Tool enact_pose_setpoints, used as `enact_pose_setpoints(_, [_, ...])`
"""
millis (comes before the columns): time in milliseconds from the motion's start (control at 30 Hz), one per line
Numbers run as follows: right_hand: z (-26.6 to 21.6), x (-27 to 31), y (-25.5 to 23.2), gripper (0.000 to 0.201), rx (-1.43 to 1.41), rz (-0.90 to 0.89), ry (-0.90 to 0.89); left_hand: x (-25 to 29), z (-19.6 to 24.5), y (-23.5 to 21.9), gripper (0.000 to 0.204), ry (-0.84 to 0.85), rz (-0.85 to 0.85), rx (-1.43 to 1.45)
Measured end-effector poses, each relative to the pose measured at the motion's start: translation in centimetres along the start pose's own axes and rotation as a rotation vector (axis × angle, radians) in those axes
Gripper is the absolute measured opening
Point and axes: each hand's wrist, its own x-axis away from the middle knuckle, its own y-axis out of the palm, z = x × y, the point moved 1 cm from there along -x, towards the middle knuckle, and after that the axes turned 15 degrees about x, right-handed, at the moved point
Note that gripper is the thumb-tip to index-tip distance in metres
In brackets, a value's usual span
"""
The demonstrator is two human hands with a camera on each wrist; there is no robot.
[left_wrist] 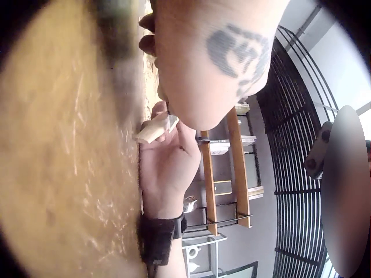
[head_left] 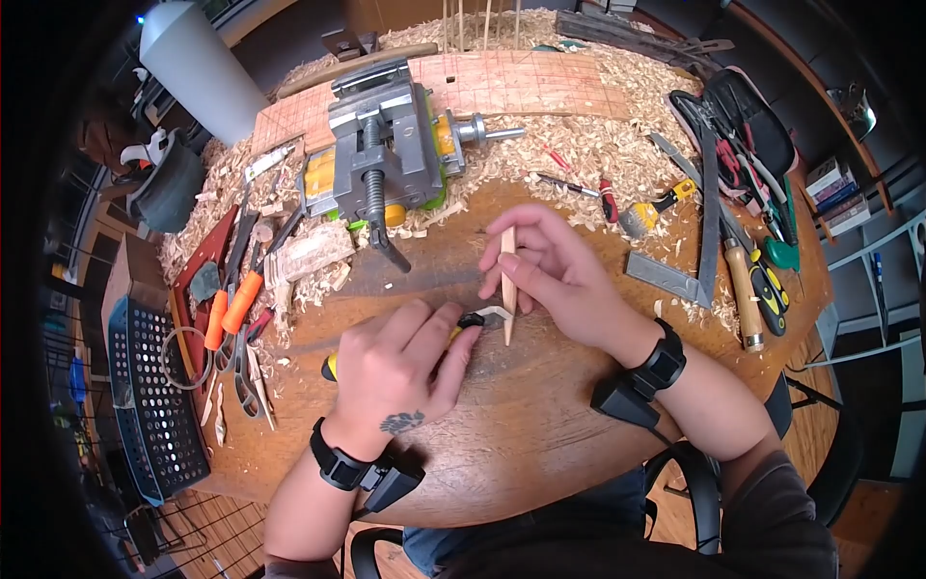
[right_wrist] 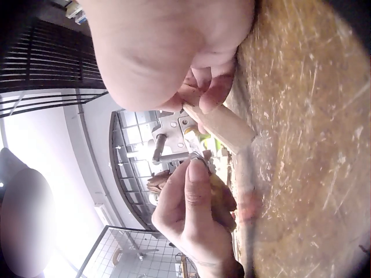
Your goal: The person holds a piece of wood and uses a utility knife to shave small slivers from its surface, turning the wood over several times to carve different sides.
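Observation:
In the head view the left hand grips a yellow and black knife handle, its short blade touching or close against a pale wood piece. The right hand pinches that tapered piece between thumb and fingers, its narrow end pointing down toward the table. From the left wrist, the wood piece lies in the right hand, beyond the left hand. The right wrist view has the wood piece under the right hand, with the left hand facing it.
A metal vise stands at the back amid wood shavings. On the right lie a metal square, a chisel, a yellow scraper and a tool case. Orange-handled tools and a dark basket are left.

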Motion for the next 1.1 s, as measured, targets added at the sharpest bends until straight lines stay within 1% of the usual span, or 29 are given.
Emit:
enact_pose_setpoints(67, [-0.1,0.0,0.1,0.033,0.009,-0.006,0.016,-0.1,0.0,-0.4,0.02,-0.046,0.001,0.017])
enact_pose_setpoints(167, [-0.2,0.0,0.4,0.033,0.018,-0.008,0.034,-0.1,0.0,-0.3,0.021,-0.048,-0.024,-0.01])
enact_pose_setpoints(233, [-0.1,-0.1,0.4,0.033,0.049,-0.004,-0.021,0.0,0.1,0.0,0.021,-0.045,-0.034,-0.02])
enact_pose_setpoints(267, [-0.3,-0.1,0.4,0.033,0.049,-0.005,-0.021,-0.1,0.1,0.1,0.021,-0.04,-0.046,-0.028])
enact_pose_setpoints(333, [-0.7,0.0,0.5,0.033,-0.004,-0.004,0.01,-0.3,0.2,0.0,0.021,-0.041,-0.047,-0.034])
enact_pose_setpoints(400, [-0.4,-0.1,0.6,0.034,-0.018,-0.001,-0.009,-0.4,0.2,0.1,0.021,-0.045,-0.049,-0.039])
enact_pose_setpoints(467, [-0.2,-0.2,0.7,0.035,-0.032,-0.001,-0.03,-0.5,0.1,0.1,0.017,0.018,-0.02,-0.065])
enact_pose_setpoints(500, [-0.2,-0.2,0.6,0.035,-0.032,-0.002,-0.021,-0.4,0.1,0.2,0.017,0.016,-0.018,-0.066])
enact_pose_setpoints(567, [-0.2,-0.2,0.5,0.036,-0.031,-0.007,-0.013,-0.2,0.0,0.3,0.018,0.067,-0.055,-0.06])
enact_pose_setpoints(633, [-0.3,-0.2,0.5,0.036,-0.03,-0.007,0.006,-0.1,0.0,0.1,0.017,0.057,-0.066,-0.066])
enact_pose_setpoints(700, [0.1,-0.3,0.6,0.037,-0.026,0.004,-0.012,0.0,0.0,-0.1,0.017,0.048,-0.083,-0.072])
enact_pose_setpoints(767, [0.4,-0.4,0.6,0.038,-0.021,0.017,-0.033,0.2,0.1,-0.2,0.016,0.069,-0.172,-0.054])
enact_pose_setpoints(900, [0.3,-0.3,0.4,0.039,-0.005,0.01,-0.026,0.5,0.4,0.1,0.019,0.04,-0.222,0.001])
enact_pose_setpoints(967, [0.0,-0.3,0.4,0.039,0.001,0.005,-0.014,0.2,0.2,0.1,0.02,0.024,-0.17,-0.03])
enact_pose_setpoints(1000, [0.0,-0.3,0.4,0.038,-0.024,0.0,-0.015,-0.1,0.1,0.2,0.02,0.026,-0.171,-0.03])
enact_pose_setpoints(1067, [-0.1,-0.3,0.5,0.037,-0.048,-0.004,-0.016,-0.5,-0.2,0.4,0.016,0.06,-0.02,-0.069])
enact_pose_setpoints(1100, [-0.1,-0.3,0.5,0.038,-0.045,0.001,-0.026,-0.6,-0.2,0.5,0.017,0.058,-0.008,-0.069])
